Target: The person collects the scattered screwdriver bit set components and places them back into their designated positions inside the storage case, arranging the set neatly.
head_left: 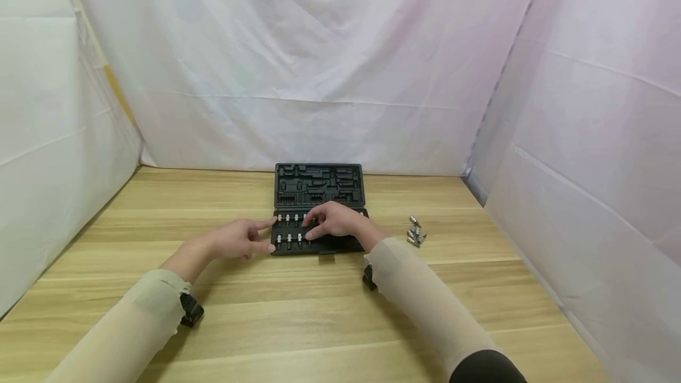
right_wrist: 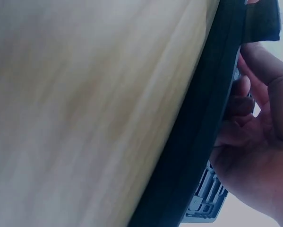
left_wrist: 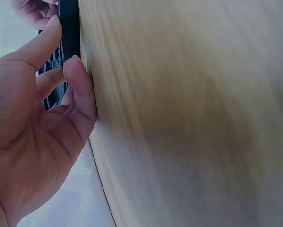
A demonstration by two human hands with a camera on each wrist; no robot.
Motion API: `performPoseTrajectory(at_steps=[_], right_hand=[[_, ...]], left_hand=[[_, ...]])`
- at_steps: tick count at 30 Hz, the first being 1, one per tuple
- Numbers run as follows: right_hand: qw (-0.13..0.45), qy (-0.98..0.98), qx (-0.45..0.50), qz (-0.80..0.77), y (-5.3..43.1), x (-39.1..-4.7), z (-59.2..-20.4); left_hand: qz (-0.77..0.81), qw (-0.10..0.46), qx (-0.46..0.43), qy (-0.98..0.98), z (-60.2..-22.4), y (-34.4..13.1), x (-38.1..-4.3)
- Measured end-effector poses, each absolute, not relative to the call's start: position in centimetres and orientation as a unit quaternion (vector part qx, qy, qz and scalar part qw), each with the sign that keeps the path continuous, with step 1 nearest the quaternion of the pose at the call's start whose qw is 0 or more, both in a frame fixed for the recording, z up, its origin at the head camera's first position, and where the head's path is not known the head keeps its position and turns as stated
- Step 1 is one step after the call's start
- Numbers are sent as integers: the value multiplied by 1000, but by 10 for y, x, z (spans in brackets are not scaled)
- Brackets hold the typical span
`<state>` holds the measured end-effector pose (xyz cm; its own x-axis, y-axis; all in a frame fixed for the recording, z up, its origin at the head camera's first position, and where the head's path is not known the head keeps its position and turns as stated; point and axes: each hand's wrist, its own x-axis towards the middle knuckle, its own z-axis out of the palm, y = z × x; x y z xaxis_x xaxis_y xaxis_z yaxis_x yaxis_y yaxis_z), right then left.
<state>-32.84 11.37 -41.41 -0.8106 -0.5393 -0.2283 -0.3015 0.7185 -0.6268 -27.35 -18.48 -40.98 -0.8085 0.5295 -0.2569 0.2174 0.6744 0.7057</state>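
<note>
A black plastic case (head_left: pixel 319 208) lies unfolded on the table, its moulded lid at the back. Silver bit sockets (head_left: pixel 289 238) with dark tips stand in two rows in the near half. My left hand (head_left: pixel 234 240) touches the case's left edge, index finger at the upper part and thumb at the front corner. In the left wrist view its other fingers are bent. Over the near half is my right hand (head_left: pixel 337 220), its thumb tip at a socket in the lower row and its index finger close to the upper row. Whether it pinches that socket is hidden.
To the right of the case, several loose metal bit sockets (head_left: pixel 416 234) lie in a small pile on the wooden table (head_left: pixel 298 312). White cloth (head_left: pixel 319 64) hangs behind and on both sides. A latch tab (head_left: pixel 327 257) sticks out at the case's front.
</note>
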Motion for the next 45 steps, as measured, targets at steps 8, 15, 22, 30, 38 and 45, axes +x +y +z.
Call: performPoseTrajectory(at_steps=[8, 15, 22, 30, 38, 45], right_hand=[[199, 912, -216, -286, 107, -331, -411], [203, 914, -189, -295, 102, -324, -407], [203, 915, -182, -299, 100, -323, -408], [188, 911, -190, -312, 107, -320, -414], [163, 888, -225, -367, 139, -316, -418], [128, 892, -197, -387, 191, -314, -405]], left_hand=[[344, 224, 203, 889, -411, -185, -273], [342, 228, 203, 889, -412, -185, -274], [341, 227, 207, 889, -411, -186, -275], [340, 230, 204, 889, -411, -185, -274], [352, 231, 201, 885, -415, -184, -272], [360, 230, 200, 882, -412, -184, -272]])
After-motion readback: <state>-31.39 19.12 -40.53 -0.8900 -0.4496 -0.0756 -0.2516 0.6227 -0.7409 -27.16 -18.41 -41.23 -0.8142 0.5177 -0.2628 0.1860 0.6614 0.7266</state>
